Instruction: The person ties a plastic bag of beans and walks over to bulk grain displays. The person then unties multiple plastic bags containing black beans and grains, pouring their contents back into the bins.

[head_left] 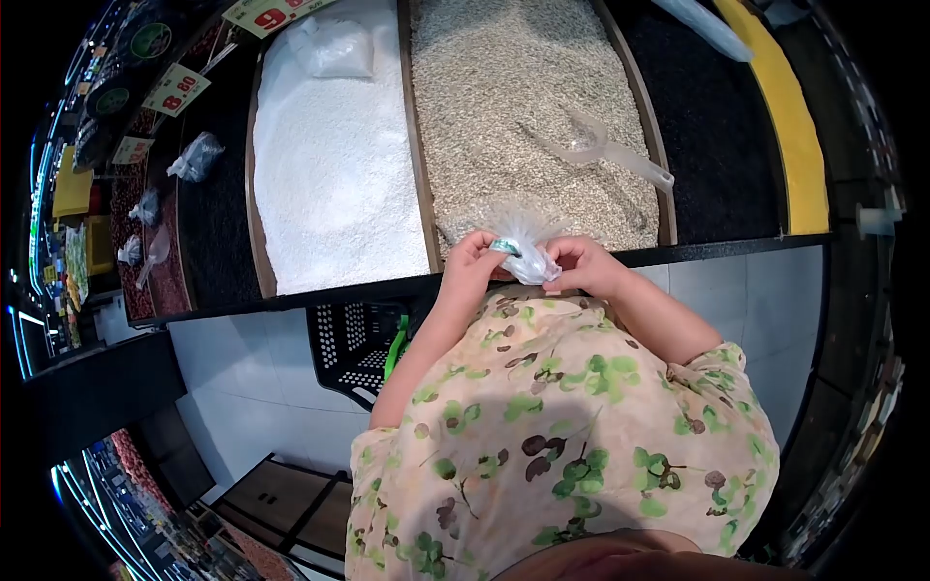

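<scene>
In front of my body, at the near edge of the grain bins, a clear plastic bag [530, 263] is bunched up between my hands, its loose top fanning out over the grain. My left hand [465, 269] pinches the bag from the left, beside a small green-and-white strip at the fingertips. From the right, my right hand [589, 268] grips the bag's gathered part with thumb and fingers. What the bag contains is mostly hidden. Just beyond lies a bin of pale beige grain [513, 77] with a translucent scoop [605, 153] resting in it.
Left of the beige grain is a bin of white grain [334, 184] with a plastic bag [339, 50] on it. Dark grain [702, 126] fills the bin to the right, beside a yellow strip [790, 126]. A black basket [349, 349] stands on the floor below.
</scene>
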The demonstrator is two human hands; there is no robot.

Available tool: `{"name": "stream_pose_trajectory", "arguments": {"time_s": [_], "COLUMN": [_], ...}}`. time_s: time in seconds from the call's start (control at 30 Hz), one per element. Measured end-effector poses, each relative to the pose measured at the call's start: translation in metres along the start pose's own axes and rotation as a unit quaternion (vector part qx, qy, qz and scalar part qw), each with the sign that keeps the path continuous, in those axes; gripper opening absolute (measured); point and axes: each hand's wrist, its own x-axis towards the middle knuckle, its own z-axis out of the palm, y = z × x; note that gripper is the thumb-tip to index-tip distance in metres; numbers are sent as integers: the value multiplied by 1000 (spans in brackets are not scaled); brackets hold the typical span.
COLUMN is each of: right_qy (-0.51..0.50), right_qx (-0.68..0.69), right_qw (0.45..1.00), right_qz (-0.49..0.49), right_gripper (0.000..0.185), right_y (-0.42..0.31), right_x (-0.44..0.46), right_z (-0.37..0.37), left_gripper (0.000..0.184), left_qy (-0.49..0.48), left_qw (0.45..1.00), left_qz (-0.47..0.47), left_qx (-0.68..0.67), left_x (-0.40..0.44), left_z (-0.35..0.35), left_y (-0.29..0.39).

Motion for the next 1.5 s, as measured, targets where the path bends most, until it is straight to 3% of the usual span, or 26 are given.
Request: {"name": "stream_pose_trajectory", "arguments": {"time_s": [0.03,0.17,0.3,0.4,0.5,0.6,0.7,0.77,0.83,0.9,0.93,1.0,1.07,1.13,1.23,1.33,1.5], "right_qy": [-29,-119,-125,-66,71,144,134,124,107,104,103,126,173,139,125,158,291], "right_qx": [12,-188,-272,-314,-397,-445,-501,-493,-500,-378,-313,-271,-191,-190,-120,-148,-124], "right_qw": [999,965,954,943,910,873,825,837,845,916,943,952,961,955,963,949,901], "right_qz": [-18,-138,-27,-92,-97,-137,-225,-201,-156,-82,-45,-60,-105,-181,-207,-229,-298], "right_gripper": [11,12,14,12,13,23,36,38,40,38,37,39,40,33,22,21,18], "right_y": [-2,-26,-31,-36,-47,-48,-49,-44,-49,-50,-52,-60,-64,-84,-104,-119,-123], "right_x": [1,-2,-6,-6,-3,7,26,33,36,34,32,24,15,9,1,-9,-33], "right_z": [3,24,28,26,22,21,29,35,37,37,35,33,35,37,42,41,27], "left_gripper": [7,8,8,15,23,20,19,21,21,21,22,26,36,40,38,32,14], "left_qy": [3,11,-21,-36,0,11,61,90,83,91,113,154,133,20,-37,-16,26], "left_qw": [1000,998,994,994,997,979,882,752,691,652,668,698,733,810,853,895,958], "left_qz": [-9,-32,-6,22,59,146,301,406,477,522,518,507,476,393,309,252,224], "left_qx": [-12,-52,-109,-101,-48,143,357,512,536,542,522,481,467,435,420,367,176], "left_x": [-3,-10,-14,-13,-27,-37,-35,-35,-31,-29,-30,-32,-24,-19,-12,-9,9], "left_z": [0,-3,-10,-30,-28,-24,-18,-8,0,7,11,18,11,11,21,25,-11], "left_y": [4,17,22,24,46,63,73,86,91,91,90,89,72,59,40,44,50]}}
